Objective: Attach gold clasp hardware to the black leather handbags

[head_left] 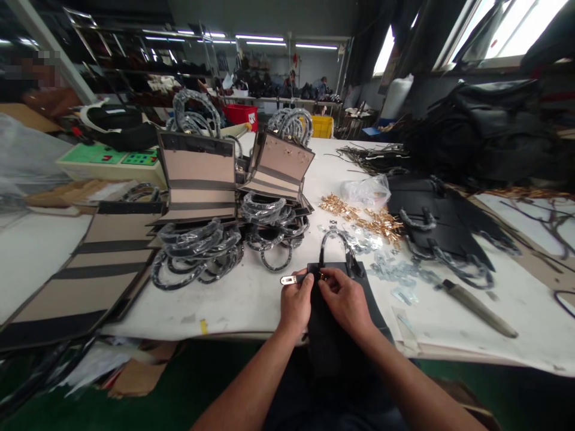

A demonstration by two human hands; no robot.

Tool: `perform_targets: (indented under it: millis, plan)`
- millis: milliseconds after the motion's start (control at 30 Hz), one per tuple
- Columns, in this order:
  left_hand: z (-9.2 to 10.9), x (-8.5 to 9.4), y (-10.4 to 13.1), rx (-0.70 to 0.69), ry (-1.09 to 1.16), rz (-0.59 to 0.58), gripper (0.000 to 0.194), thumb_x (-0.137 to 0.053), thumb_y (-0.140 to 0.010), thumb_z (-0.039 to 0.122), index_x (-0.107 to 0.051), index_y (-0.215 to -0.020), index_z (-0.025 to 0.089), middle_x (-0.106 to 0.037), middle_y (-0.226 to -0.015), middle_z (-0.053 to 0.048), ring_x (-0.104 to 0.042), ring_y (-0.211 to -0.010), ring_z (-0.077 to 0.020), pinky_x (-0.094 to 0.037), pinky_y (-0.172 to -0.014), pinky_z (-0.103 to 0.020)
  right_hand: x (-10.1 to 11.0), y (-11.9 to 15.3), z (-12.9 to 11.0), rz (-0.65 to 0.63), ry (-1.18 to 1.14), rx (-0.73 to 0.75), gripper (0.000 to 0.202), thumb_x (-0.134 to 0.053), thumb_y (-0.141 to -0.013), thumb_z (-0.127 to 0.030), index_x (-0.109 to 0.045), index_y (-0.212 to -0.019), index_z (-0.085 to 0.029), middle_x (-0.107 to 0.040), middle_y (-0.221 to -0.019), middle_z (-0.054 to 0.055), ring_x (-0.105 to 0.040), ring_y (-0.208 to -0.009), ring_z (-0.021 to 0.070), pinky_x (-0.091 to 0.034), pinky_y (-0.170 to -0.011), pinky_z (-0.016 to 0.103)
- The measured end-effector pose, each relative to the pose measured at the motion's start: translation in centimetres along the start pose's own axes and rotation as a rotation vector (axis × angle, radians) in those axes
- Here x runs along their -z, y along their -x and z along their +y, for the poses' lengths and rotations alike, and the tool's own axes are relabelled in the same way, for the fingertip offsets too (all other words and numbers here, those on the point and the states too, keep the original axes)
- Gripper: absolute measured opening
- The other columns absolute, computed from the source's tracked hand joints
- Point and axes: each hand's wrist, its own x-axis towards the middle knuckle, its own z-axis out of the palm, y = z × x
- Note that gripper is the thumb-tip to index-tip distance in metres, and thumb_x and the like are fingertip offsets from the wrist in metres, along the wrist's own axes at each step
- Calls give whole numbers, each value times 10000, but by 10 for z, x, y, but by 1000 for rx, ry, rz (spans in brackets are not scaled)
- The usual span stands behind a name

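A black bag panel (pixel 330 323) hangs over the table's front edge, its plastic-wrapped handle (pixel 335 239) standing up behind my hands. My left hand (pixel 296 302) is closed on a black strap (pixel 302 278) with a metal end plate (pixel 288 280) that points left. Beside it, my right hand (pixel 345 297) pinches a small gold-coloured piece (pixel 322 276) at the panel's upper part; the fingertips hide most of it. Gold-coloured metal parts (pixel 384 224) and flat silver pieces (pixel 395 269) lie scattered beyond my right hand.
Stacked bag panels with wrapped handles (pixel 202 239) stand on the left of the white table (pixel 247 311). A knife-like tool with a dark handle (pixel 480 308) lies at right, near black panels (pixel 438 221). A clear plastic bag (pixel 366 191) sits behind the gold parts.
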Motion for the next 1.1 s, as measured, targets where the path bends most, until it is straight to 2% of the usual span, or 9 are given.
perform_targets:
  millis: [133,300,367,567,700,867,1100]
  plan:
    - [-2,1,0,-23,-14,-4,300,-630,-956,444,-759,-1090,208,-784,-1053,-66,-711,-1015,-251,-513,-960,-354,5,-5,-4,-48,91,41,258,-621,-905,-299,-738,-1114,-202,-754,-832,23,-674,-662,175,-510,-654,281]
    - [2,1,0,-55,-21,-47,293,-591,-982,420,-757,-1111,216,-774,-1089,-72,-706,-1042,-247,-515,-977,-356,5,-9,-12,-108,304,197,264,-562,-924,-213,-732,-1126,-199,-775,-1086,84,-726,-910,228,-522,-807,313]
    - [4,0,1,-55,-46,-32,294,-590,-980,409,-758,-1122,214,-776,-1088,-75,-708,-1038,-248,-523,-959,-352,4,-9,-14,-105,322,184,253,-555,-928,-217,-731,-1110,-204,-779,-1056,80,-729,-901,231,-518,-776,306]
    - [5,-2,2,-41,-83,2,305,-569,-987,415,-760,-1093,203,-784,-1048,-81,-717,-1040,-264,-534,-946,-368,2,-8,-7,-85,172,70,221,-619,-874,-272,-722,-1061,-215,-746,-803,12,-684,-678,178,-486,-656,270]
    - [8,-2,0,-106,-155,43,261,-553,-988,350,-764,-1049,208,-774,-1064,-80,-703,-1042,-256,-514,-973,-377,5,-13,-8,-164,114,82,222,-585,-883,-273,-738,-1038,-229,-728,-785,0,-662,-673,167,-474,-647,262]
    - [12,-2,1,-164,-206,64,230,-541,-979,290,-756,-976,207,-755,-970,-67,-699,-965,-235,-520,-909,-349,10,-20,-17,-235,145,19,221,-581,-875,-284,-756,-1003,-238,-719,-758,-3,-661,-688,177,-478,-668,273]
    - [10,-2,2,-173,-179,62,225,-537,-983,304,-741,-971,208,-739,-961,-62,-692,-962,-231,-509,-907,-339,12,-17,-20,-242,213,-12,224,-583,-894,-321,-756,-1024,-262,-743,-805,-3,-679,-725,188,-476,-683,285]
